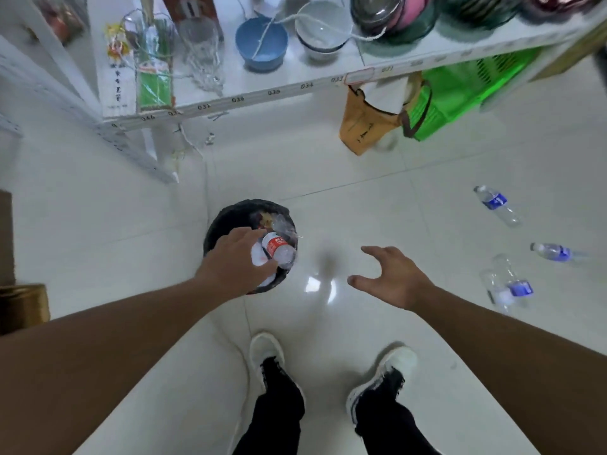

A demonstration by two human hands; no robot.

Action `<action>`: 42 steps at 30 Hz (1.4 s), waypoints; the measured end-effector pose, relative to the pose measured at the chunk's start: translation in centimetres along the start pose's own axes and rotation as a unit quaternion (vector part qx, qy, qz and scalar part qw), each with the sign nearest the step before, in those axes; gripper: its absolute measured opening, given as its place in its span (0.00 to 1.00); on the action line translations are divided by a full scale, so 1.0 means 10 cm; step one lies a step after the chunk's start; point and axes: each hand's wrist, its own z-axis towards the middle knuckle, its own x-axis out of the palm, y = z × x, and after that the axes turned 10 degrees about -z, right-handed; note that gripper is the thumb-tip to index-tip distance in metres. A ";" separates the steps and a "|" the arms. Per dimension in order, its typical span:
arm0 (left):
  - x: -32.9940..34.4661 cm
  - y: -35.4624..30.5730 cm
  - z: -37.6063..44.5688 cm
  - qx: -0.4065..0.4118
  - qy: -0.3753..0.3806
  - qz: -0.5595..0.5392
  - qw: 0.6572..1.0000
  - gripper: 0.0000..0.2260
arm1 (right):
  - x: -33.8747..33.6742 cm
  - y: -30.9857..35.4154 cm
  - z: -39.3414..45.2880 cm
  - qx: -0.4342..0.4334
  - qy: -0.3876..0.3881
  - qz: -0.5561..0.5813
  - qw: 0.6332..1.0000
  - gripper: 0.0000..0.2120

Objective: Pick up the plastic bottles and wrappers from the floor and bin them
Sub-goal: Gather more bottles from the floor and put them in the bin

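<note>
a clear plastic bottle with a red-and-white label is seen against the round bin lined in black plastic. three clear plastic bottles with blue labels are shown on the glossy off-white tiled floor, which is crossed by thin grey grout lines. a plain blue bowl and a white bowl with a dark rim band are set on the white shelf printed with black numbers along its edge. a bright green slatted basket and a mustard-yellow fabric bag are seen beneath it. white-toed shoes with black uppers are worn with black trousers.
</note>
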 end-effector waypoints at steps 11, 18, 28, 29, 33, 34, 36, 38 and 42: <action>1.73 -1.42 -0.38 0.091 0.111 0.125 0.982 0.46 | 0.80 -2.47 -1.54 0.188 -0.043 0.193 0.962 0.45; 3.08 -2.72 -0.97 0.172 0.172 0.195 0.950 0.45 | 1.47 -3.83 -2.89 0.278 -0.056 0.262 0.922 0.46; 4.48 -3.89 -1.34 0.238 0.228 0.238 0.913 0.39 | 1.89 -4.97 -3.35 0.289 -0.134 0.378 0.869 0.46; 4.56 -3.93 -1.37 0.237 0.233 0.245 0.911 0.39 | 1.88 -5.03 -3.35 0.288 -0.140 0.389 0.864 0.47; 4.76 -4.04 -1.38 0.228 0.258 0.263 0.901 0.40 | 1.80 -5.23 -3.33 0.291 -0.141 0.406 0.855 0.47; 4.79 -4.07 -1.35 0.227 0.261 0.266 0.900 0.40 | 1.79 -5.26 -3.31 0.293 -0.138 0.407 0.854 0.47; 4.83 -4.12 -1.24 0.225 0.261 0.273 0.898 0.39 | 1.75 -5.31 -3.24 0.299 -0.127 0.414 0.850 0.46; 4.84 -4.17 -1.06 0.218 0.264 0.280 0.897 0.39 | 1.69 -5.39 -3.15 0.310 -0.110 0.414 0.848 0.46; 4.80 -4.38 -0.60 0.243 0.280 0.327 0.869 0.41 | 1.38 -5.63 -2.97 0.335 -0.091 0.386 0.855 0.46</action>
